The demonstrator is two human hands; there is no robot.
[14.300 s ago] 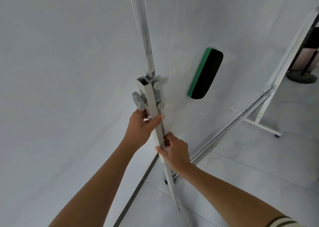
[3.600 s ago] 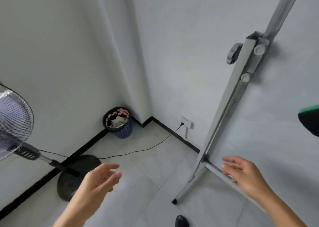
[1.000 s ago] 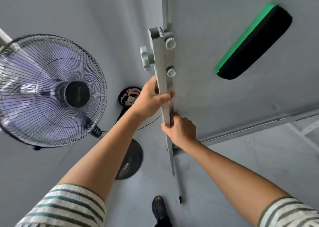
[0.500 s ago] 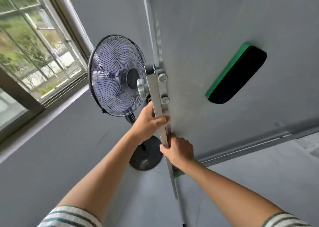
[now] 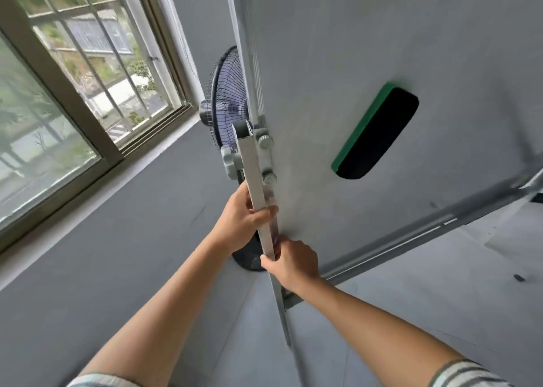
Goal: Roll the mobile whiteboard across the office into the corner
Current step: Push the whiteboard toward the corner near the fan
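The mobile whiteboard (image 5: 367, 48) fills the right half of the head view, its white face turned to me. Its grey metal side post (image 5: 254, 169) runs down the middle, with round knobs on a bracket. My left hand (image 5: 242, 219) is wrapped around the post just below the knobs. My right hand (image 5: 293, 261) grips the same post lower down, close to the board's bottom rail (image 5: 426, 231). A green and black eraser (image 5: 377, 132) sticks to the board's face. The wheels are out of sight.
A standing fan (image 5: 226, 98) is right behind the post, its head and round base (image 5: 248, 258) partly hidden by it. A large window (image 5: 73, 72) fills the upper left above a grey wall (image 5: 102, 254). Grey tiled floor (image 5: 411, 313) lies below the board.
The whiteboard's post has swung left across the fan, which is now mostly hidden behind it. More of the window shows. Both hands keep the same grip on the post.
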